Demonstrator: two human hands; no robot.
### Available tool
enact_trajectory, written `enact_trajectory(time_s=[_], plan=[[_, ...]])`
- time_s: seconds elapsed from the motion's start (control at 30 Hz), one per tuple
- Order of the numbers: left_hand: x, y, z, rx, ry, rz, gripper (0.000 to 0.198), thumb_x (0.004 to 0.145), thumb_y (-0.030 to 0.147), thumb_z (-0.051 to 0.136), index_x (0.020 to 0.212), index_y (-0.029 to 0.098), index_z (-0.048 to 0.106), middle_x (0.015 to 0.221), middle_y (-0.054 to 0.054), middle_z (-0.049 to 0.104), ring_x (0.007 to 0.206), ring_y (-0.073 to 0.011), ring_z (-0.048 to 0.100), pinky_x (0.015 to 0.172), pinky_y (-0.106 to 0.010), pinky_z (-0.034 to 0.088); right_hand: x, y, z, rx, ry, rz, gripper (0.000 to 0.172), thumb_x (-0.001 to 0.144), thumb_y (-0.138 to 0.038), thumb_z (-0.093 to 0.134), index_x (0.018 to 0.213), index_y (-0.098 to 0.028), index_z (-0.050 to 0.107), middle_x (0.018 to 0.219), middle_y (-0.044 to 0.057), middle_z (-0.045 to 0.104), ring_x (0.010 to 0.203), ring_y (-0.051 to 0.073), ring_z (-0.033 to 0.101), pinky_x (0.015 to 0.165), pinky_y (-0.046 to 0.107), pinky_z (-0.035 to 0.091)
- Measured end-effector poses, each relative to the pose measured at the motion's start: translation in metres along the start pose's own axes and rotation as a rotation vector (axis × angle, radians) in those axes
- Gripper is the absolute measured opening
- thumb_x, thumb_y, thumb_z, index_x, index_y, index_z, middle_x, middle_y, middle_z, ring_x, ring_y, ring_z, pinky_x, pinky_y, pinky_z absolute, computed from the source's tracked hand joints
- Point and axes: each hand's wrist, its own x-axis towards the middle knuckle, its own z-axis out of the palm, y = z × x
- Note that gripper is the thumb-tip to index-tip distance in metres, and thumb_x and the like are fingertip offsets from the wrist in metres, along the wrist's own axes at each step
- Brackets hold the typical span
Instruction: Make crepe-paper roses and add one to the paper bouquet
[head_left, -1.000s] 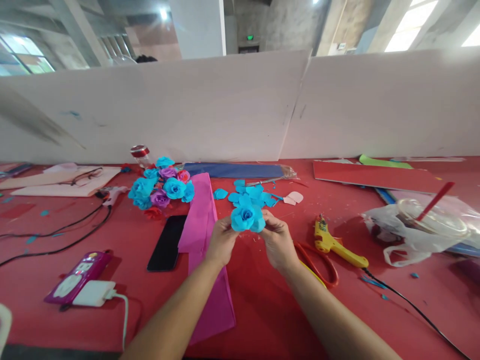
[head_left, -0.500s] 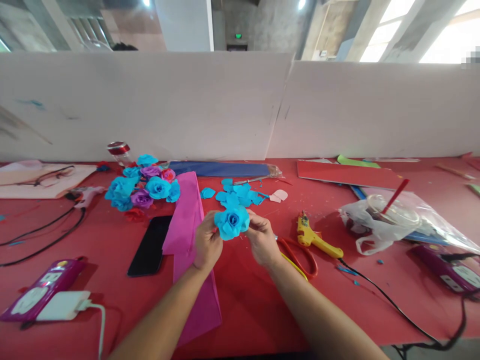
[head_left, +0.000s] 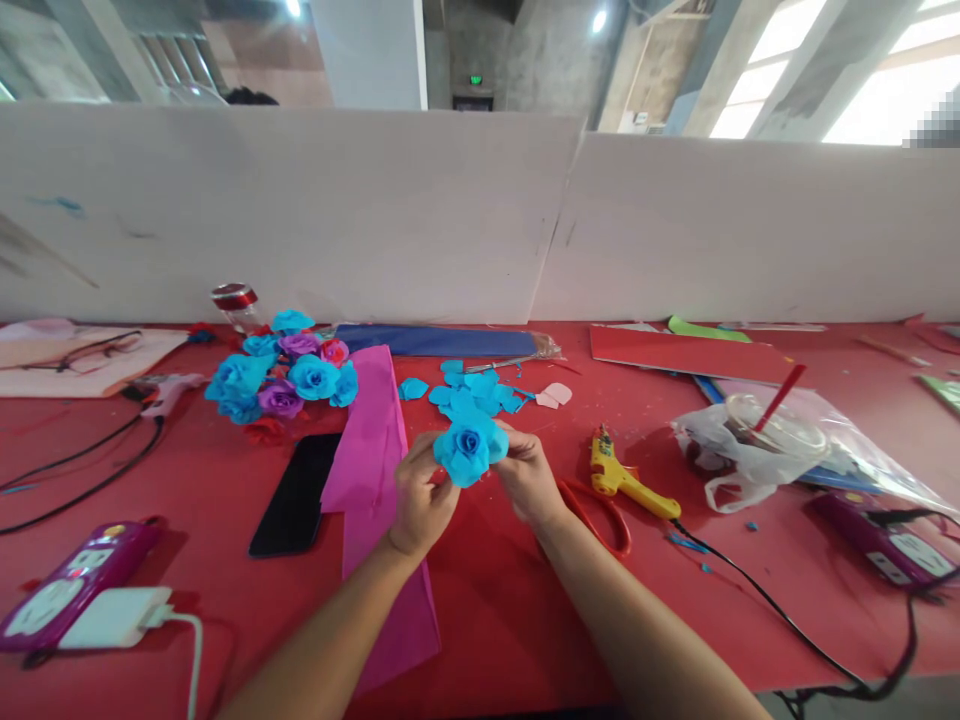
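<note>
A blue paper flower (head_left: 470,446) with layered petals faces up between my two hands, above the middle of the red table. My left hand (head_left: 422,492) is closed on it from the left, the fingertips partly hidden behind the petals. On the other side my right hand (head_left: 529,478) pinches the outer petals at the right edge. Just beyond lie loose blue paper petals (head_left: 480,392) in a heap, with pale pink petals (head_left: 553,395) to their right. Pink crepe paper (head_left: 367,430) runs under and beside my left wrist.
A bunch of paper flowers (head_left: 281,370) stands at the left behind a black phone (head_left: 295,495). Red-handled scissors (head_left: 600,515) and a yellow glue gun (head_left: 626,478) lie right of my right hand. Farther right is a cup in a plastic bag (head_left: 750,450). A white partition (head_left: 300,210) closes the back.
Both hands and the blue flower have shifted slightly to the right in view, with the flower turned a little. The camera view has moved slightly too.
</note>
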Motion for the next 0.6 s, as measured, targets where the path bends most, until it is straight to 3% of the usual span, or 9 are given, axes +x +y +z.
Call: enact_trajectory(time_s=[0.2, 0.33, 0.5, 0.6], plan=[[0.005, 0.006, -0.005, -0.099, -0.03, -0.15, 0.008, 0.074, 0.021, 0.068, 0.074, 0.025, 0.074, 0.088, -0.006, 0.07, 0.082, -0.0214, 0.06, 0.076, -0.03, 0.046, -0.002, 0.005, 0.004, 0.111, 0.038, 0.141, 0.013, 0.067, -0.033, 0.077, 0.07, -0.022, 0.072, 0.075, 0.001, 0.069, 0.078, 0.019, 0.061, 0.069, 0.03, 0.05], [0.009, 0.004, -0.006, -0.215, -0.012, -0.231, 0.009, 0.074, 0.025, 0.069, 0.081, 0.025, 0.075, 0.092, -0.005, 0.07, 0.085, -0.0206, 0.061, 0.078, -0.03, 0.046, 0.001, 0.002, 0.006, 0.202, 0.074, 0.15, 0.017, 0.064, -0.033, 0.079, 0.074, -0.023, 0.071, 0.074, 0.001, 0.069, 0.077, 0.018, 0.062, 0.07, 0.028, 0.05], [0.011, -0.004, -0.004, -0.558, 0.058, -0.443, 0.009, 0.075, 0.03, 0.069, 0.08, 0.023, 0.074, 0.082, -0.003, 0.069, 0.079, -0.0173, 0.059, 0.074, -0.029, 0.046, 0.003, 0.003, 0.005, 0.267, 0.066, 0.166, 0.018, 0.065, -0.032, 0.079, 0.079, -0.025, 0.07, 0.075, -0.001, 0.069, 0.074, 0.016, 0.062, 0.07, 0.027, 0.049], [0.013, -0.009, -0.005, -0.772, 0.038, -0.53, 0.011, 0.075, 0.031, 0.069, 0.079, 0.022, 0.073, 0.073, -0.002, 0.066, 0.071, -0.0151, 0.056, 0.069, -0.028, 0.044, 0.002, 0.004, 0.005, 0.274, 0.045, 0.186, 0.018, 0.063, -0.031, 0.08, 0.074, -0.024, 0.068, 0.07, -0.002, 0.067, 0.068, 0.014, 0.06, 0.067, 0.026, 0.048]])
